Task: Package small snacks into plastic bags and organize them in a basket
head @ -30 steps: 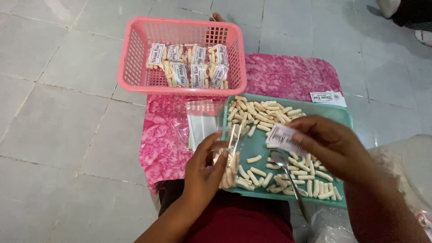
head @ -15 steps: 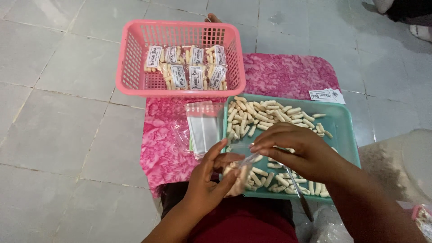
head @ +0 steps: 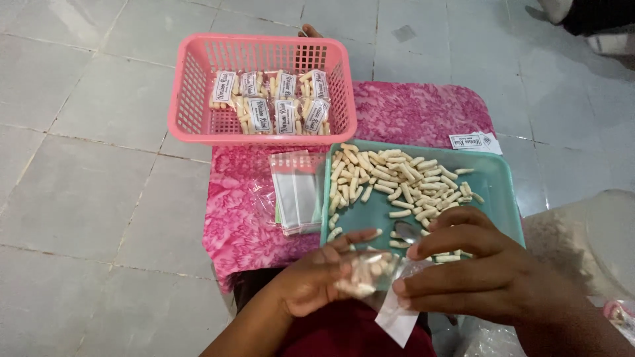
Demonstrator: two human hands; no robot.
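Observation:
My left hand (head: 311,281) cradles a small clear bag (head: 364,272) partly filled with pale finger-shaped snacks. My right hand (head: 483,268) pinches the same bag's open end, where a white paper label (head: 397,318) hangs down. Both hands are at the near edge of a teal tray (head: 497,187) that holds several loose snack sticks (head: 403,175) and a metal spoon (head: 408,232). To the left of the tray, a stack of empty clear bags (head: 297,192) lies on a pink patterned cloth (head: 245,211).
A pink plastic basket (head: 192,99) with several filled, labelled snack bags (head: 271,106) stands at the far side of the cloth. White paper labels (head: 473,141) lie at the right of the cloth. Grey floor tiles (head: 79,185) surround it. Another person's foot (head: 309,31) shows behind the basket.
My right hand has come down from above the tray, where it held a label, to the bag in my left hand. Both hands have drawn closer to me.

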